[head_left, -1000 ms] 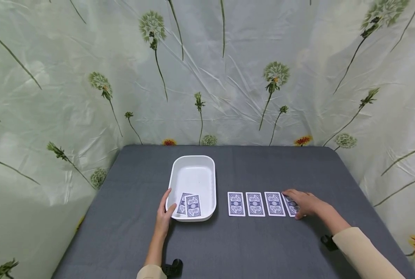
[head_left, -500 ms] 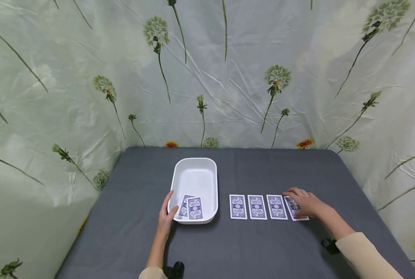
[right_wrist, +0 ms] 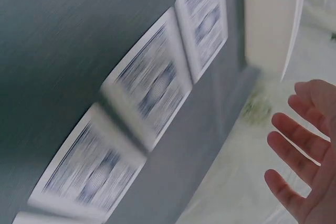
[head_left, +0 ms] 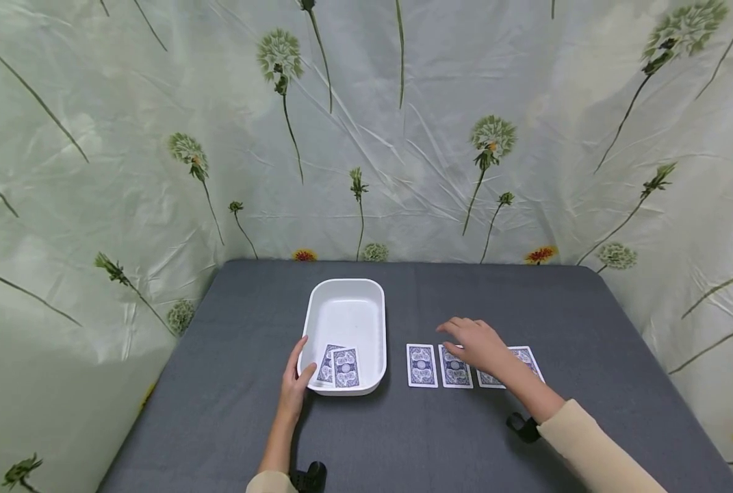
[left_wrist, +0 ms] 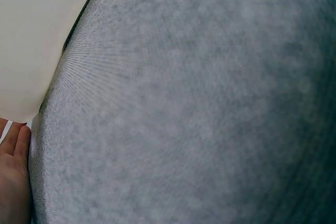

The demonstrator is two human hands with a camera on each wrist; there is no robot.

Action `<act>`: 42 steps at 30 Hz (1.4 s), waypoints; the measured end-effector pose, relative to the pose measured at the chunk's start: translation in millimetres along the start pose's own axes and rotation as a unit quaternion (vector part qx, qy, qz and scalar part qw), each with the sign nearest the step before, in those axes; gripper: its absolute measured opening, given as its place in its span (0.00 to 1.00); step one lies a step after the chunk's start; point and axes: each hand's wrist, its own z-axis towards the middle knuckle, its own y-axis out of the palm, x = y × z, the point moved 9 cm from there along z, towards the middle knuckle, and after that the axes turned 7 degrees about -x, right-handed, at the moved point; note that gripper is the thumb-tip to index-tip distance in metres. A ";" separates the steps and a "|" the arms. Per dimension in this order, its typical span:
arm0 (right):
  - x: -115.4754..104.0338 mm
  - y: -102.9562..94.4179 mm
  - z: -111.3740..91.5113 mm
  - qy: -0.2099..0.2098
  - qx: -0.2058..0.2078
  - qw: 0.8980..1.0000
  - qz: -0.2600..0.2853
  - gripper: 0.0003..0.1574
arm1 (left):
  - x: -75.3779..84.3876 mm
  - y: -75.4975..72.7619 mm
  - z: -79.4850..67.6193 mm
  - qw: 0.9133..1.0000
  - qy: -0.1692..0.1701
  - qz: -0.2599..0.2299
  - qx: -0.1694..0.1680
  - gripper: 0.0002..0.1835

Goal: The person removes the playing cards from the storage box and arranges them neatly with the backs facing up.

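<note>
A white plastic tray [head_left: 345, 311] stands left of the middle, with two blue-backed playing cards [head_left: 345, 370] overlapping face down at its near end. My left hand [head_left: 291, 392] grips the tray's near left side, thumb over the rim and fingers along the outer wall. To the right, several more playing cards [head_left: 421, 365] lie face down in a row. Over the row, my right hand [head_left: 478, 346] hovers near the second card from the left, holding nothing. Its fingers [right_wrist: 294, 156] are spread and slightly bent in the right wrist view. The hand and forearm partly cover the cards under them.
Dark grey cloth covers the table [head_left: 440, 438]. Behind it and at both sides hangs a pale curtain [head_left: 415, 171] printed with dandelions. Black camera straps [head_left: 523, 428] circle the wrists. The rightmost card [head_left: 528, 359] lies tilted against the others.
My right hand has left the rightmost card and moved left over the row, with that card staying on the table. The left hand keeps its grip on the tray.
</note>
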 end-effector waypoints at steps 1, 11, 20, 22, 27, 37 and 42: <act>-7.8 -1.0 4.6 -0.006 0.009 1.000 0.004 0.17 | -1.5 -0.2 0.5 1.000 0.004 0.003 0.000 0.30; -91.6 -6.4 41.2 -0.101 0.080 0.991 0.039 0.22 | -6.6 -1.5 1.7 1.000 -0.003 0.014 0.003 0.30; -141.4 25.0 69.4 -0.127 -0.008 0.992 0.016 0.39 | -3.1 0.4 2.3 1.000 0.007 0.017 0.003 0.30; -146.8 32.4 74.2 -0.126 -0.033 0.991 0.004 0.42 | -3.9 0.3 3.0 1.000 0.006 0.017 0.001 0.30; -154.8 48.4 84.8 -0.122 -0.097 0.987 -0.024 0.45 | -5.0 -0.4 4.0 1.000 0.009 0.019 0.000 0.30; -158.2 76.4 99.6 -0.106 -0.180 0.976 -0.054 0.51 | 13.2 2.3 -4.5 1.000 -0.007 0.020 0.000 0.30; -158.9 81.4 101.1 -0.094 -0.194 0.975 -0.058 0.51 | 19.6 4.6 -8.0 1.000 -0.013 0.015 -0.003 0.30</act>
